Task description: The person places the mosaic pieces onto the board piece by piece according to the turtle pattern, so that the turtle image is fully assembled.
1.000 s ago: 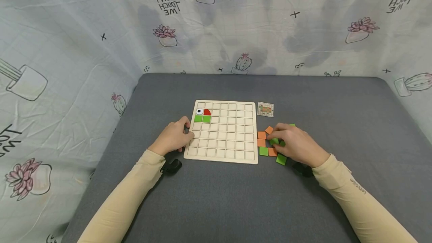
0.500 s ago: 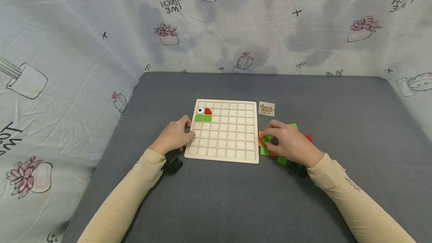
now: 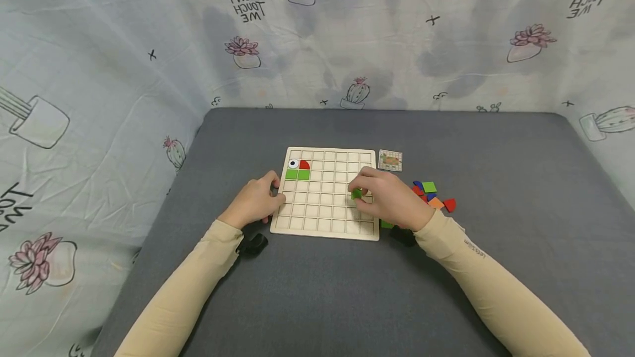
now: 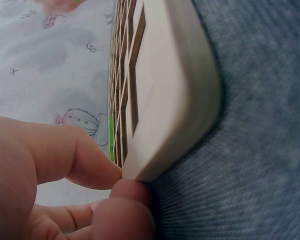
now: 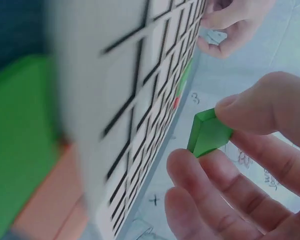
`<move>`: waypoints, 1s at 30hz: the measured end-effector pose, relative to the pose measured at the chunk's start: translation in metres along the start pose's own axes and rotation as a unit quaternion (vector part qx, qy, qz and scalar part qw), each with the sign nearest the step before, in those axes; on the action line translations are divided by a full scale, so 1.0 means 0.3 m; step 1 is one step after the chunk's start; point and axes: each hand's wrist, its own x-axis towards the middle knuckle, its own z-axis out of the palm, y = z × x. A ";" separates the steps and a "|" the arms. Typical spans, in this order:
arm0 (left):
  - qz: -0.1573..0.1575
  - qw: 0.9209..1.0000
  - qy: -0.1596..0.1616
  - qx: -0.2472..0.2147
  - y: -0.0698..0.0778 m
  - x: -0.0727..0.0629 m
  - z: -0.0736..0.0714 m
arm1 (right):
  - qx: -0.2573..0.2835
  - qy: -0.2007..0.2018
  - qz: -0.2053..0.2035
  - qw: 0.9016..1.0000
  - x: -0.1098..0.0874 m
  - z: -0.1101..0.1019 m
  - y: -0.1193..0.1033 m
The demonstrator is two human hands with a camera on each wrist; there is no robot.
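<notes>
My right hand [image 3: 392, 194] pinches a small green square tile [image 5: 210, 134] between thumb and fingertips, above the right part of a pale wooden grid board [image 3: 322, 199]. In the right wrist view the tile is tilted and apart from the board. At the board's left edge, my left hand [image 3: 254, 199] grips the rim; in the left wrist view its thumb and fingertips meet at the edge near a corner. Near the board's upper left sit a white eye tile [image 3: 293, 164], a red quarter-round tile [image 3: 304, 165] and two green tiles [image 3: 297, 174] below them.
Right of the board lie loose tiles: a green one [image 3: 429, 187], an orange one [image 3: 436, 204], a red one [image 3: 450, 205] and some blue ones. My right hand hides part of the pile. A small picture card [image 3: 390, 161] lies by the board's upper right corner.
My right hand has taken a green tile from the pile and carried it left over the board. The left hand stays at the board's edge.
</notes>
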 end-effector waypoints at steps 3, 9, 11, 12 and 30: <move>-0.001 1.000 -0.001 0.001 0.001 -0.001 0.000 | 0.004 -0.006 0.001 1.000 0.043 0.014 -0.012; 0.001 1.000 0.005 0.003 0.005 -0.001 0.002 | 0.034 -0.022 -0.012 0.999 0.127 0.038 -0.030; 0.001 1.000 0.005 0.004 0.008 0.000 0.002 | 0.042 -0.025 -0.015 0.999 0.153 0.047 -0.035; -0.001 1.000 0.004 0.004 0.010 0.000 0.002 | 0.045 -0.027 -0.016 0.999 0.164 0.051 -0.037; -0.009 1.000 0.004 0.012 0.022 0.003 0.000 | 0.028 -0.075 -0.015 0.997 0.338 0.142 -0.047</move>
